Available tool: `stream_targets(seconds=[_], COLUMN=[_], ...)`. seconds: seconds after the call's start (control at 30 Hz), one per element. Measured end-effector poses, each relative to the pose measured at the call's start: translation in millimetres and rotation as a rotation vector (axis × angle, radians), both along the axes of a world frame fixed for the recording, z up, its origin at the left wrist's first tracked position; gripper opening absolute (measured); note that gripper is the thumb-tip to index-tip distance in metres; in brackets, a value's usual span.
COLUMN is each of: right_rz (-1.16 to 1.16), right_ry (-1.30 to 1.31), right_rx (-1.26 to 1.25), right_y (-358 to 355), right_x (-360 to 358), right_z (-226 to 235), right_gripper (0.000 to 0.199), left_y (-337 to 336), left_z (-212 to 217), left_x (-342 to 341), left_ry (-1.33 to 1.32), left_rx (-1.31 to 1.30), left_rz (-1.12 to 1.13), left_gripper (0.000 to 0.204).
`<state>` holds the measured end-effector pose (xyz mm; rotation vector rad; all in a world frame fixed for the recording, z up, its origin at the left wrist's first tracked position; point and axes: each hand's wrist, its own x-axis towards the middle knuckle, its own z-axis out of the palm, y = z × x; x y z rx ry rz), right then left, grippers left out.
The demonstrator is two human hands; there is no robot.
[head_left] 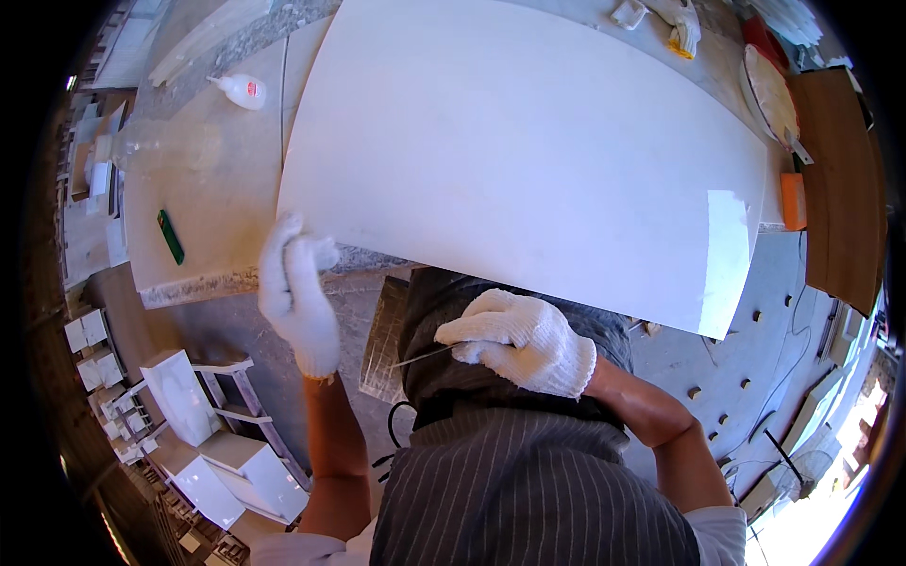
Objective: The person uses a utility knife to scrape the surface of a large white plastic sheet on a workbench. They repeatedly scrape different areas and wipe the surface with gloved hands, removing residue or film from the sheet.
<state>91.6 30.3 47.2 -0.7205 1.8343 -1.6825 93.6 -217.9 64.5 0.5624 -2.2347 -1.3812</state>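
Observation:
A large white panel lies across the worktable, its near edge overhanging toward my body. My left hand, in a white knitted glove, is at the panel's near left corner. Its fingers are stretched and apart, with nothing seen in them; I cannot tell whether they touch the panel. My right hand, gloved the same way, is in front of my lap below the near edge. Between its thumb and fingers it pinches a thin metal rod-like tool that points left; the rest of the tool is hidden by the glove.
On the table's left part lie a small white squeeze bottle and a green utility knife. Far right are a glove, a round pan, an orange block and a brown board. White boxes stand lower left.

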Motion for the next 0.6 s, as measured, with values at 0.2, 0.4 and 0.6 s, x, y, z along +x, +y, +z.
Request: stream_targets(seconds=[0.2, 0.4, 0.6], right_rz=[-0.074, -0.096, -0.037], right_ry=[-0.039, -0.091, -0.155], right_rx=[-0.078, -0.171, -0.176], right_y=[2, 12, 23], right_x=[-1, -2, -7], right_z=[4, 7, 21], right_gripper=[0.037, 0.038, 0.044], left_y=[19, 29, -9], left_z=[-1, 3, 49], left_x=[-41, -72, -48], left_ry=[0.185, -0.006, -0.611], left_rx=[-0.625, -0.743, 0.334], left_rz=[-0.541, -0.850, -1.018], left_gripper=[0.034, 0.041, 0.030])
